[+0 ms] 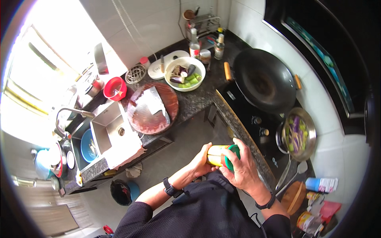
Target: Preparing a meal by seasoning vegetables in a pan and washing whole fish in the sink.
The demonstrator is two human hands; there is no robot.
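Note:
Between both hands, in front of my body, lies a yellow canister (216, 155) on its side. My left hand (202, 162) grips its base end. At the other end, my right hand (241, 166) has its fingers around the green lid (233, 156); whether the lid is loose I cannot tell. On the hob to the right, a steel frying pan (297, 134) holds purple eggplant strips and green pieces, with its handle pointing toward me. A large black wok (265, 80) sits on the farther burner, with no food visible in it.
A cleaver (156, 102) lies on the round wooden chopping board (172, 119). Behind it stands a white basket (202, 78) of vegetables. The sink (102, 138) is at left, a bin (120, 193) on the floor. A white-headed spatula (302, 167) and packets (309, 221) lie at right.

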